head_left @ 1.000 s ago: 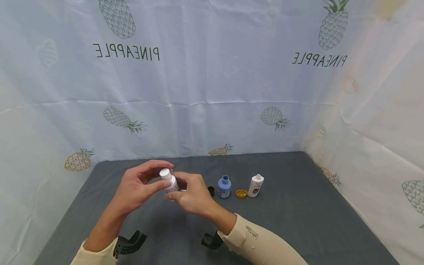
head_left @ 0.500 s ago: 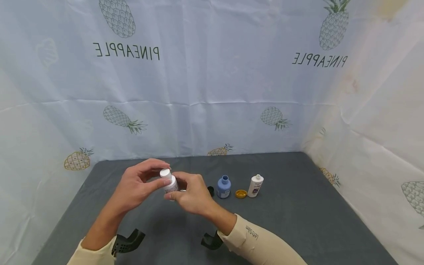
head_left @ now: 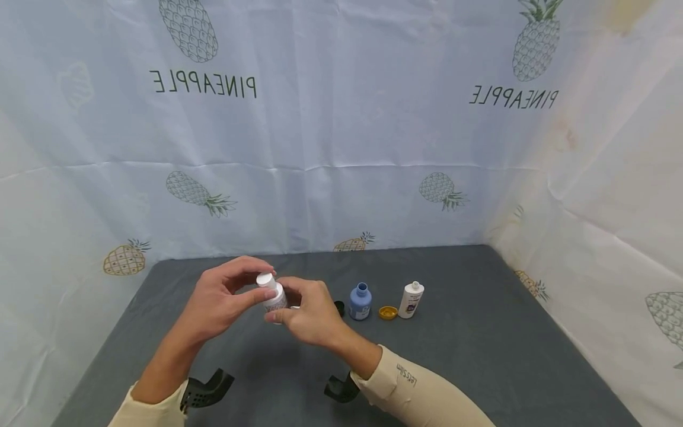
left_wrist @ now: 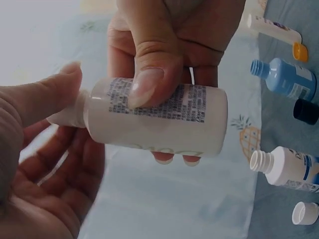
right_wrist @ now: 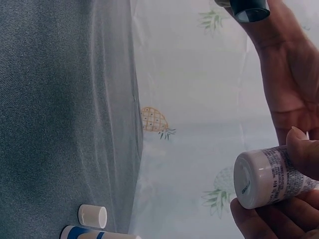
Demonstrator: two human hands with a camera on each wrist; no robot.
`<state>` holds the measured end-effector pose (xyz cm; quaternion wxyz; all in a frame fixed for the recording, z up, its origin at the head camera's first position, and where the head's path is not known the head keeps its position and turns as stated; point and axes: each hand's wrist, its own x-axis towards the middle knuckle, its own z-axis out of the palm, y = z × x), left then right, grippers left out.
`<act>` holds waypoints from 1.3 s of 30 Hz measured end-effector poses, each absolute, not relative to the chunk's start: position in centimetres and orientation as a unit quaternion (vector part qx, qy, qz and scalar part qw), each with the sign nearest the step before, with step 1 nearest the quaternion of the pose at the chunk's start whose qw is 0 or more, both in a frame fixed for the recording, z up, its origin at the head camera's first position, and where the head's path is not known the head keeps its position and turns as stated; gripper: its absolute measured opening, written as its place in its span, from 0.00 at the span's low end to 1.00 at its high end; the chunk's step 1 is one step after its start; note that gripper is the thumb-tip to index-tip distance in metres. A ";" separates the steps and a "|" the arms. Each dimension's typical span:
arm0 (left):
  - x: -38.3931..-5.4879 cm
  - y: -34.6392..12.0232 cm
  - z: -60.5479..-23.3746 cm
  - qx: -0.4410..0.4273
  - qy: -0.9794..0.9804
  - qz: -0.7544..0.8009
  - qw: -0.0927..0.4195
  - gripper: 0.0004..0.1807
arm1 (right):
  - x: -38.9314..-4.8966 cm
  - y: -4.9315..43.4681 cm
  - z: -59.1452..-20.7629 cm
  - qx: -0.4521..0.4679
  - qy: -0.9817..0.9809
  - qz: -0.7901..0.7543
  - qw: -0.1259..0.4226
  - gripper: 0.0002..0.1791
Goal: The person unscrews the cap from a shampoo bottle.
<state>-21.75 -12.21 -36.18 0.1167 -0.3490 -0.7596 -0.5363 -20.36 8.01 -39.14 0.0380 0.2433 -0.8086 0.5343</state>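
Note:
Raised over the table in the head view is a small white bottle with printed text on its side. My right hand grips its body, the thumb lying across the label in the left wrist view. With thumb and fingers my left hand pinches the white cap at the bottle's top. Seen by the left wrist camera, the bottle lies sideways, and the left thumb and fingers partly cover its cap and neck. The bottle's flat base shows in the right wrist view.
On the grey table stand an uncapped blue bottle and an uncapped white bottle. A yellow cap and a black cap lie beside them. Another uncapped white bottle and a white cap appear in the left wrist view.
My left forearm has shifted slightly to the left since one second ago. Both hands keep their hold on the bottle and its cap, and the table things stay put.

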 end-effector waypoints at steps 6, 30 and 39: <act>-21.8 -12.4 -36.3 -0.341 -0.762 -0.542 0.098 0.18 | -20.4 8.0 -39.2 0.244 -0.804 0.542 0.033 0.23; -21.8 -13.3 -35.4 -0.379 -0.757 -0.528 0.072 0.18 | -20.4 7.7 -39.1 0.248 -0.806 0.537 0.030 0.24; -22.1 -12.9 -35.4 -0.377 -0.772 -0.498 0.118 0.18 | -20.5 7.7 -38.9 0.243 -0.810 0.532 0.034 0.24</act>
